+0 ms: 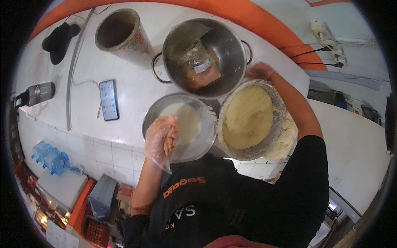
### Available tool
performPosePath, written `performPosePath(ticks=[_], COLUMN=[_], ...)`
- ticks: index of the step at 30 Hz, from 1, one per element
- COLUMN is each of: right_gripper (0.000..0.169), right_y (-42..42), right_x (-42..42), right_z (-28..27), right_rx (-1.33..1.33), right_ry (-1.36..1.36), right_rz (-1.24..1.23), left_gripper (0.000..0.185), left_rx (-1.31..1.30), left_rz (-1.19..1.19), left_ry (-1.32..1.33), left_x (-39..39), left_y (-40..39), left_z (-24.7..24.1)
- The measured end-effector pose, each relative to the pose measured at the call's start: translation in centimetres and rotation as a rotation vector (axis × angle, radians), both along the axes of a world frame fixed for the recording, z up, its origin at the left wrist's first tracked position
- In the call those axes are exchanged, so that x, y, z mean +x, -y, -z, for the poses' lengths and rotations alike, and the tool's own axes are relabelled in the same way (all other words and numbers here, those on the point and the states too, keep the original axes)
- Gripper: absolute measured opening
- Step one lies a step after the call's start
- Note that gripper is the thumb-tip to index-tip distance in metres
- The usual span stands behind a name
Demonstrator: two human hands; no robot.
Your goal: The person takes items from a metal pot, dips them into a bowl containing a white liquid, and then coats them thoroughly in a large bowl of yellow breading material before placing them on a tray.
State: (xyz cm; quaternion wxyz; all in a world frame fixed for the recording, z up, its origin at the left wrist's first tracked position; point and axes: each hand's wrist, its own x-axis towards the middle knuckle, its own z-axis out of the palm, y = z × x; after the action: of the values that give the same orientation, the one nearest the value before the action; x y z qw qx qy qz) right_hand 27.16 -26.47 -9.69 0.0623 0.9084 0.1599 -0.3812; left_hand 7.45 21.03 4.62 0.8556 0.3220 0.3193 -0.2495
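My left hand [161, 136], in a clear plastic glove, is closed around a light brownish-orange food piece, perhaps raw meat, above the left side of a metal bowl [204, 148] of milky white liquid [183, 121]. My right hand [260, 70], gloved too, lies between the big steel pot and a second bowl; whether it holds anything is unclear. That second bowl [277, 133], its rim crusted with flour, contains a pale yellow powder [248, 114]. Behind both bowls stands the steel pot [231, 46] with a plastic bag of pinkish food [201, 74] in it.
A tall bucket [139, 46] stands left of the pot. Farther left are a phone [109, 99] with its screen lit, a cable, a dark cap [59, 43] and a grey bottle [40, 94]. A power strip [328, 43] is on the wall at the right. Whitish powder lies right of the powder bowl.
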Motion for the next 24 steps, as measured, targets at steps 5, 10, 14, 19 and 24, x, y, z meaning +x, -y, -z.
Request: performPosePath(ticks=[5,10,14,19,24], right_gripper=[0.029,0.021,0.026,0.019,0.027], right_y=[4.9,7.5,3.2,-8.9,-16.1], right_x=[-1.0,-5.9,-16.5,-29.3,-34.0], right_z=[-1.5,-10.1,-14.8,-17.5,-20.6], right_rx=[0.263,0.684,1.239,1.337,1.393], right_ry=[0.136,0.447,0.363,0.158,-0.013], right_rz=[0.374,0.665,1.041,1.224,1.344], left_gripper=[0.011,0.011,0.013,0.017,0.018], left_rx=[-0.273,-0.368,-0.212,0.054,0.301], left_rz=[-0.017,0.023,0.198,0.259,0.374], left_ry=[-0.154,-0.089,0.108,0.259,0.416], left_x=[1.1,0.1,-1.0,-3.3,-4.9], left_y=[3.0,4.9,6.8,10.2,12.9], left_z=[-1.2,-3.0,-3.2,-4.9,-6.3])
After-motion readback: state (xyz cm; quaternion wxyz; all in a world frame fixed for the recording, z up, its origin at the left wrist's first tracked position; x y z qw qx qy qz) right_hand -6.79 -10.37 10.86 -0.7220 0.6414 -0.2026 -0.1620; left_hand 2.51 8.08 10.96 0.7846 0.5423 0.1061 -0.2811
